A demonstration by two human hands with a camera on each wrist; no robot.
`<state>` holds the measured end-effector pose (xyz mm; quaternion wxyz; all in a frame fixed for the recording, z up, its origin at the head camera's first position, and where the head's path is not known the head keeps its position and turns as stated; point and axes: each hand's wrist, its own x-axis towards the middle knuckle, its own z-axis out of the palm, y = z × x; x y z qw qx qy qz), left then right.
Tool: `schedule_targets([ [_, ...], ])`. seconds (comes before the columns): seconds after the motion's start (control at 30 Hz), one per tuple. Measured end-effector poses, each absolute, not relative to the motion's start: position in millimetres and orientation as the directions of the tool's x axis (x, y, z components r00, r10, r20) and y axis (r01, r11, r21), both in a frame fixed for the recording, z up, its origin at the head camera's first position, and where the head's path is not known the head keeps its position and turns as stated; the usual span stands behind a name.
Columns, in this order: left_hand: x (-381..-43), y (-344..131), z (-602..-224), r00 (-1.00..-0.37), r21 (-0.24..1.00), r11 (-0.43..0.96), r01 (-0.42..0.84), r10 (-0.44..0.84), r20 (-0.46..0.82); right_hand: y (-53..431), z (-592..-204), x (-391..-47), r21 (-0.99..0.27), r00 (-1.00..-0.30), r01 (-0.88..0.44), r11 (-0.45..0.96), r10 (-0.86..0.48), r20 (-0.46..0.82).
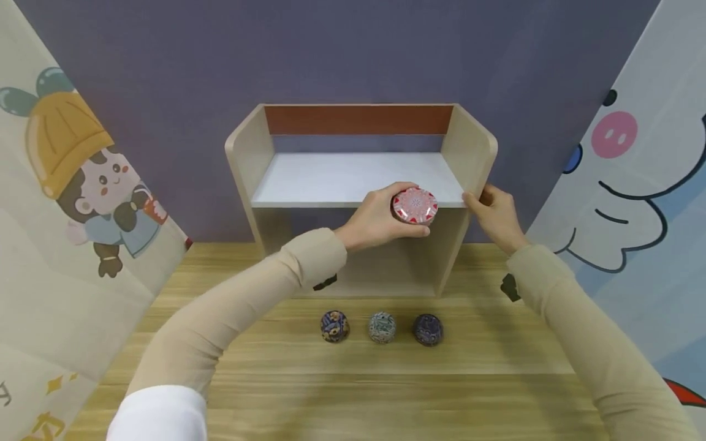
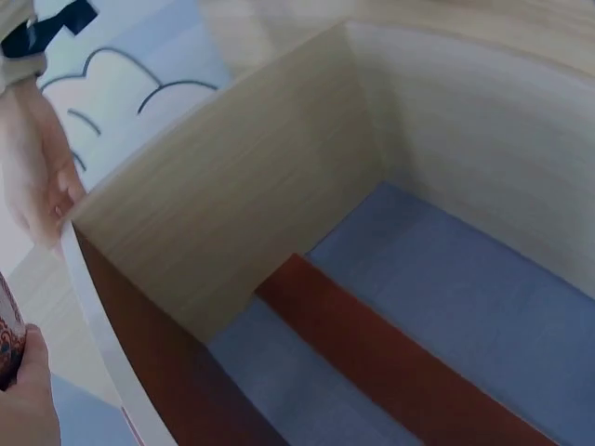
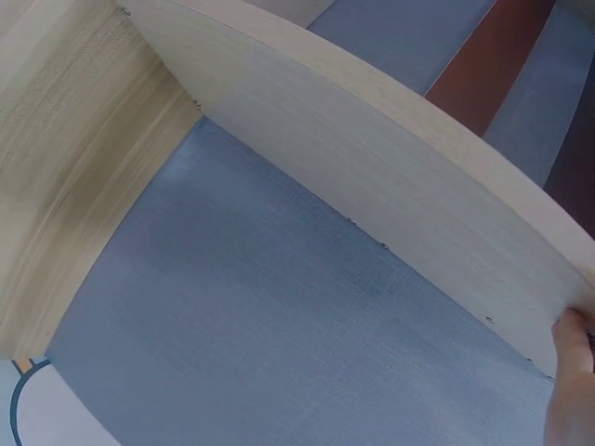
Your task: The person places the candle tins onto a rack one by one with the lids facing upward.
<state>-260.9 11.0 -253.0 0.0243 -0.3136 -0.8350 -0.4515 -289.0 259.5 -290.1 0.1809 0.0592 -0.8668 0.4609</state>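
A round tin with a pink and red patterned lid (image 1: 415,205) is gripped between the thumb and fingers of my left hand (image 1: 380,215). It is held in front of the right half of the small shelf's white board (image 1: 353,177). In the left wrist view only the tin's edge (image 2: 9,339) shows, beside my thumb. My right hand (image 1: 496,214) grips the front edge of the shelf's right side panel (image 1: 473,153), thumb on the front and fingers behind it. In the right wrist view, part of this hand (image 3: 572,390) touches the panel's outer face (image 3: 400,177).
On the wooden table (image 1: 353,398), in front of the shelf, stand three round tins in a row: a blue and yellow one (image 1: 334,326), a green and white one (image 1: 382,327) and a dark purple one (image 1: 428,329). Printed cartoon panels flank both sides.
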Motion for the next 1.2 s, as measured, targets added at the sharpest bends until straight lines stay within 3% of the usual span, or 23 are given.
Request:
schedule_targets([
  [0.4,-288,32,-237,-0.801,0.695,0.442,0.567,0.493,0.34,261,-286,-287,-0.783,-0.927,-0.283,0.553,0.052,0.371],
  [1.2,-321,67,-225,-0.862,0.75,0.462,0.473,0.417,0.287,260,-289,-287,-0.794,-0.93,-0.285,0.538,0.046,0.365],
])
